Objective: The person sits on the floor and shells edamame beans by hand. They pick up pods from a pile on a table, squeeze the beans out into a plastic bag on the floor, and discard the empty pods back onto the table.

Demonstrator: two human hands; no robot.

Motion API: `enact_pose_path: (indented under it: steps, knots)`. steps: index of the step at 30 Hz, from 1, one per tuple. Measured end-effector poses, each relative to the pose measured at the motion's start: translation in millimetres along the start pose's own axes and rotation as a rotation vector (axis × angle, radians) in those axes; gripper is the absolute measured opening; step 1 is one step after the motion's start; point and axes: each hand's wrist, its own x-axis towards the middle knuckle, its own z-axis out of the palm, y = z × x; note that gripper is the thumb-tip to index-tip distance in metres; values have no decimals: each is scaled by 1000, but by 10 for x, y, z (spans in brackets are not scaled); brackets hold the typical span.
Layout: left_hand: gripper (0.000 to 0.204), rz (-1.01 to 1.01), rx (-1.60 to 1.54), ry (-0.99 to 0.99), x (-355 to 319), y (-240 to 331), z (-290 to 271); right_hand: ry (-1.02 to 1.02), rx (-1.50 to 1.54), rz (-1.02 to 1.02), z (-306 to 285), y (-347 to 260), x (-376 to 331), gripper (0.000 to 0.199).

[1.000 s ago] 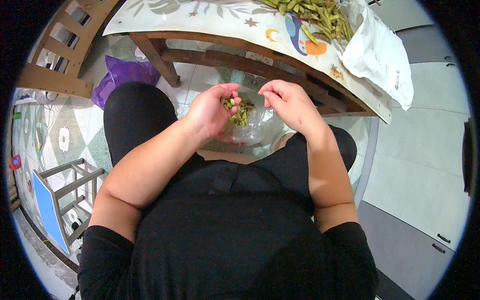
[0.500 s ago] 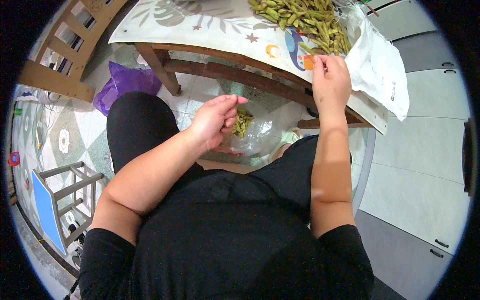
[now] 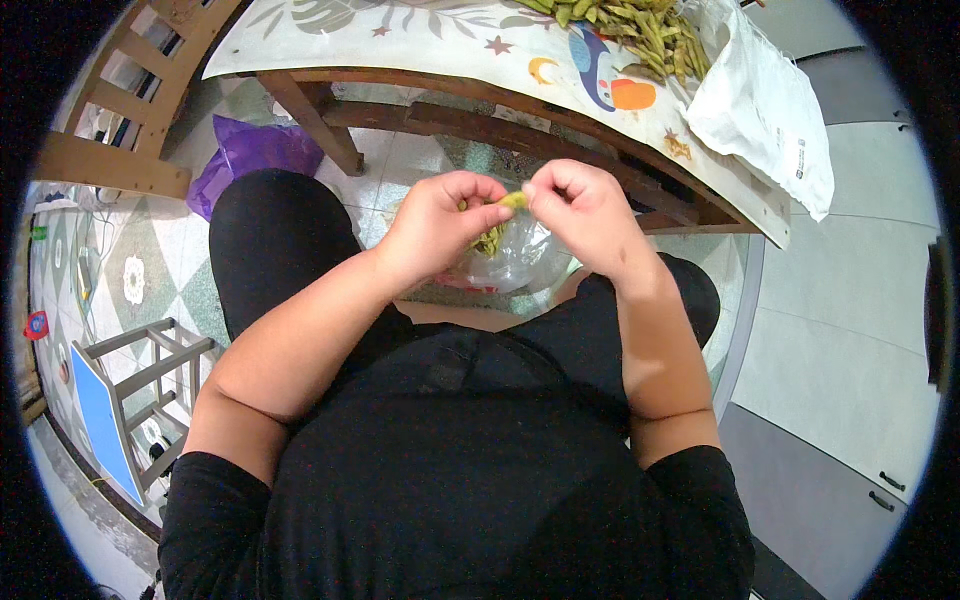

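Observation:
Between my two hands is a yellow-green bean pod [image 3: 514, 200], pinched at its ends. My left hand [image 3: 445, 215] grips one end with thumb and fingers. At the other end, the thumb and forefinger of my right hand [image 3: 580, 212] close on the pod. Both hands are above a clear plastic bag [image 3: 522, 258] on the floor between my legs, and pods or shells [image 3: 488, 241] show inside it, partly hidden by my left hand. A pile of bean pods [image 3: 655, 40] lies on the table [image 3: 440, 50] in front of me.
At the table's right end a white woven sack [image 3: 765, 110] hangs over the edge. A purple bag [image 3: 255, 155] is on the floor by the table leg. To my left stands a blue-topped stool [image 3: 105, 420], with a wooden frame [image 3: 110, 165] beyond it. Pale cabinets [image 3: 830, 330] line the right.
My right hand has come from the table edge, down and left, to meet my left hand, bringing a bean pod. My left fingers have taken hold of it too.

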Motion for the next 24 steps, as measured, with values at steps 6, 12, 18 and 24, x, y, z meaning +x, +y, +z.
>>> enact_pose_path:
  steps: [6,12,18,24]
  knots:
    - [9,-363,-820,-110,0,53,-69,-27,381,-138,147,172,71,15]
    - [11,-178,-500,112,-4,100,-5,-32,469,94,199,146,68,13]
    - [14,-31,-207,103,27,45,-80,-101,304,181,242,53,71,16]
    - [13,14,0,49,57,17,-165,-115,114,110,171,133,81,14]
